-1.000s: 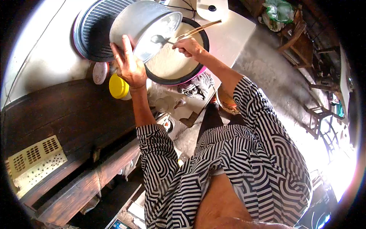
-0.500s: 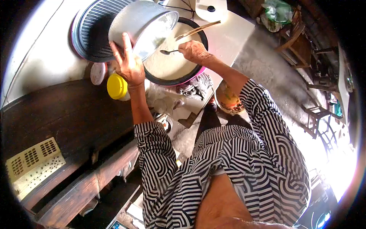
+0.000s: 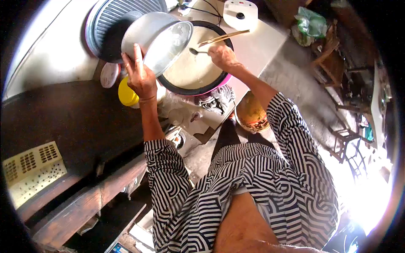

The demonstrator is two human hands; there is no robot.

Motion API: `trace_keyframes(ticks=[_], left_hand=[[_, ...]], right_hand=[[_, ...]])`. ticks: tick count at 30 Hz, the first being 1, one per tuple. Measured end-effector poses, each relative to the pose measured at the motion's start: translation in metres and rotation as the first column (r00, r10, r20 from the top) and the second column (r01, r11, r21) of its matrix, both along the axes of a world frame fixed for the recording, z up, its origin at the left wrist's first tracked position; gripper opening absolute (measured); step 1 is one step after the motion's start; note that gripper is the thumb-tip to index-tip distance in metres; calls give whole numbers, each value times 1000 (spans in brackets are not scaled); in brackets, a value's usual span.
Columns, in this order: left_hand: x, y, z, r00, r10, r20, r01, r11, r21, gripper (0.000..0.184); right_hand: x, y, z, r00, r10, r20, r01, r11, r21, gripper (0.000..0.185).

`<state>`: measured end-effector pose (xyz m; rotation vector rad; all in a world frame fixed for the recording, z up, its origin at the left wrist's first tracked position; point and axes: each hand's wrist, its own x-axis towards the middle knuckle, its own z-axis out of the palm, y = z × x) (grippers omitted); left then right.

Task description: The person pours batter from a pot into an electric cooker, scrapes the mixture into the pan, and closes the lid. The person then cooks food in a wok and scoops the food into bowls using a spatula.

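My left hand (image 3: pixel 142 80) grips a silver metal pot (image 3: pixel 145 31) by its side, fingers spread on the outer wall. The pot is tilted, its mouth facing right and down over the left edge of a wide round pan (image 3: pixel 190 91) with a black rim and pink outside. A pale, cream-coloured surface fills the pan. Closed around the handle of a dark-bowled spoon (image 3: pixel 194 51), my right hand (image 3: pixel 224 57) is above the pan's right half. A flat wooden stick (image 3: pixel 223 38) lies across the pan's far right rim.
A ridged round lid or tray (image 3: pixel 120 17) stands behind the pot. Near my left wrist are a yellow-lidded jar (image 3: pixel 128 92) and a pinkish round lid (image 3: pixel 110 75). Other things are a crumpled cloth (image 3: pixel 217 100), a white appliance (image 3: pixel 240 14) with cords, and a bucket (image 3: pixel 253 114) below.
The spoon and my right hand have shifted right and slightly away across the pan. My left hand still holds the tilted pot, its mouth now showing a little more. The whole view has shifted slightly.
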<state>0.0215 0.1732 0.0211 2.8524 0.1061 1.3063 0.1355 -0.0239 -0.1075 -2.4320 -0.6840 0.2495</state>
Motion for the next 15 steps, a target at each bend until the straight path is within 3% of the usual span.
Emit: trace_keyframes(ticks=[1, 4, 5, 6, 8, 10, 11, 13, 15], left_hand=[[-2, 1, 0, 998, 54, -16, -55, 997, -62, 53], [-7, 8, -4, 987, 154, -52, -160, 976, -149, 54], [-5, 17, -13, 997, 66, 44, -55, 974, -220, 55], [-8, 17, -15, 994, 90, 55, -76, 970, -230, 55], [-16, 18, -19, 990, 138, -39, -137, 829, -542, 55], [-19, 23, -30, 974, 204, -104, -222, 734, -641, 49], [-23, 23, -46, 960, 177, -218, -281, 582, -763, 43], [-29, 35, -68, 964, -66, -259, -247, 155, -957, 26], [-60, 29, -42, 982, -41, -185, -186, -18, -982, 16]], right_hand=[[-4, -3, 0, 998, -26, -66, 30, 998, 64, 24], [-14, -20, 23, 997, -67, -31, 72, 969, 234, 23], [-18, -22, 37, 999, -44, -14, 46, 973, 227, 23], [-22, -24, 52, 999, -47, 21, 39, 955, 293, 20], [-34, -20, 81, 998, -24, 60, 2, 935, 355, 17], [-38, -13, 109, 975, 163, 151, -202, 934, 296, 16], [-36, -13, 112, 933, 251, 257, -323, 900, 293, 20], [-31, -13, 140, 895, 308, 322, -383, 902, 201, 20], [-44, -3, 172, 922, 342, 183, -379, 892, 246, 22]])
